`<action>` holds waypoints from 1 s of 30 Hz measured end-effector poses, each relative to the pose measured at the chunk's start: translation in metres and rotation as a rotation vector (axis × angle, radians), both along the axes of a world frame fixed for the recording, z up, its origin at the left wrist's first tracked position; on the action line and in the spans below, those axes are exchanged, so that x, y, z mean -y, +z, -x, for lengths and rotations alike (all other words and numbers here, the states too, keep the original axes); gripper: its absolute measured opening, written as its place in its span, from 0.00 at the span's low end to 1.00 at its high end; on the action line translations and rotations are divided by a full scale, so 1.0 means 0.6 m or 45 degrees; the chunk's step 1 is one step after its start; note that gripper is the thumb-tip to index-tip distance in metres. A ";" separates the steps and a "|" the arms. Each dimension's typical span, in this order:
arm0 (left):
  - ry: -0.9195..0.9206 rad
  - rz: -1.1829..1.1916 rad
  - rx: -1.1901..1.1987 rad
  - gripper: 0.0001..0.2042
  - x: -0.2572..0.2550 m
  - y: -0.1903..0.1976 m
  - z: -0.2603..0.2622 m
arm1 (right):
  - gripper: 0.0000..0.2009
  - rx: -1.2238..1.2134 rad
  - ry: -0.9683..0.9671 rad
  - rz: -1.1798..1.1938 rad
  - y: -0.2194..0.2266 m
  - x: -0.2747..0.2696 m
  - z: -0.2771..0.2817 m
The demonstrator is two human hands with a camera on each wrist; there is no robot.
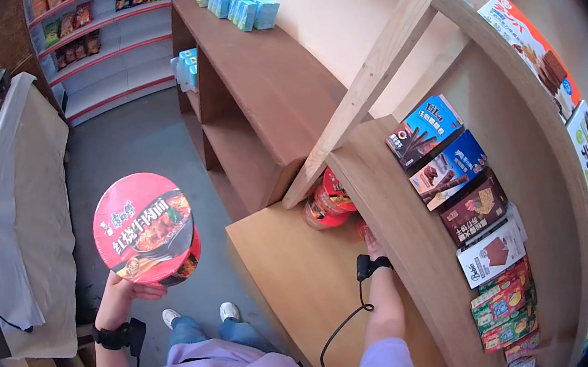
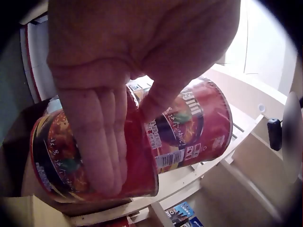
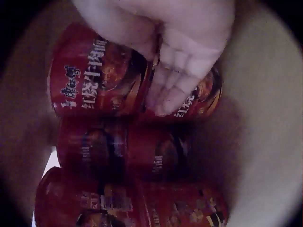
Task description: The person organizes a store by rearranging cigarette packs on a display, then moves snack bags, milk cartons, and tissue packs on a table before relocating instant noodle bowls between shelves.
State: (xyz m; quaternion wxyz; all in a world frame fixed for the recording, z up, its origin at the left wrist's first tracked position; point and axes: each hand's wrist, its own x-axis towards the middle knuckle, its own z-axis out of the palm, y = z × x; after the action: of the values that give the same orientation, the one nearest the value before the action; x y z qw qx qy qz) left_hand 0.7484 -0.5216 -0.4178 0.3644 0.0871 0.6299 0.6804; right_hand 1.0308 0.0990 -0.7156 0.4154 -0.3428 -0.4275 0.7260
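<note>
In the head view my left hand [image 1: 138, 290] holds up red instant noodle cups at the left, above the floor. One noodle cup [image 1: 142, 227] turns its printed lid to the head camera. From the left wrist, long fingers lie along the side of the nearer noodle cup [image 2: 57, 161], and the thumb reaches toward a second noodle cup [image 2: 208, 123] close beside it. My right hand [image 1: 372, 246] reaches beneath the shelf board, touching red noodle cups [image 1: 328, 202]. Its fingertips rest against a cup [image 3: 203, 97] in the right wrist view, where more cups [image 3: 94, 146] stand in rows.
The wooden shelf board [image 1: 409, 205] overhangs the right hand and carries snack boxes [image 1: 450, 170]. A brown shelf unit [image 1: 261, 91] stands ahead, with blue packs [image 1: 242, 8] on top. Snack bags fill a white rack [image 1: 124, 74] behind. A cable [image 1: 338, 328] hangs from the right wrist.
</note>
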 end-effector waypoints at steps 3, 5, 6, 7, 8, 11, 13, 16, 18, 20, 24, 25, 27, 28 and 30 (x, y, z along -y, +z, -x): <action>-0.065 -0.009 0.036 0.17 -0.016 -0.010 -0.006 | 0.23 -0.083 0.080 -0.238 -0.072 -0.023 -0.061; -0.149 0.003 0.058 0.18 -0.029 -0.024 -0.005 | 0.23 -0.117 0.104 -0.319 -0.042 -0.005 -0.113; -0.182 -0.006 0.093 0.19 -0.040 -0.037 -0.008 | 0.23 0.108 0.066 0.072 -0.004 0.058 -0.074; -0.215 -0.013 0.130 0.20 -0.050 -0.049 -0.011 | 0.24 0.336 0.027 0.465 0.057 0.124 -0.018; -0.281 -0.059 0.148 0.22 -0.063 -0.057 -0.017 | 0.24 0.432 0.277 0.305 0.125 0.210 0.009; -0.546 -0.035 0.203 0.25 -0.110 -0.095 -0.025 | 0.25 0.498 1.080 0.287 0.284 0.401 0.056; -0.648 -0.045 0.226 0.27 -0.150 -0.123 -0.036 | 0.26 0.367 1.299 0.209 0.305 0.456 0.069; -0.855 -0.047 0.225 0.32 -0.204 -0.154 -0.057 | 0.22 0.320 1.186 0.257 0.331 0.499 0.074; -1.000 -0.080 0.242 0.35 -0.235 -0.188 -0.068 | 0.19 0.418 1.046 0.267 0.287 0.501 0.058; -1.091 -0.055 0.256 0.36 -0.267 -0.212 -0.082 | 0.17 0.517 0.906 0.273 0.242 0.498 0.033; -1.201 0.008 0.290 0.36 -0.324 -0.251 -0.115 | 0.14 0.628 0.678 0.182 0.210 0.482 -0.014; -1.209 0.009 0.239 0.36 -0.334 -0.248 -0.124 | 0.14 0.614 0.613 0.167 0.209 0.478 -0.026; -1.230 0.007 0.262 0.34 -0.340 -0.237 -0.132 | 0.13 0.503 0.522 0.113 0.210 0.466 -0.045; -1.233 0.023 0.249 0.35 -0.340 -0.242 -0.133 | 0.13 0.481 0.427 0.164 0.193 0.448 -0.053; -1.232 0.037 0.235 0.35 -0.331 -0.249 -0.129 | 0.12 0.469 0.222 0.201 0.181 0.423 -0.058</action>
State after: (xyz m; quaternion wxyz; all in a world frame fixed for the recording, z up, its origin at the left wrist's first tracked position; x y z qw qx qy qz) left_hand 0.8256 -0.3228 -0.5671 0.6940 0.3042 0.4917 0.4290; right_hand 1.0654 -0.1549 -0.6073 0.2378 -0.4629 -0.4662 0.7154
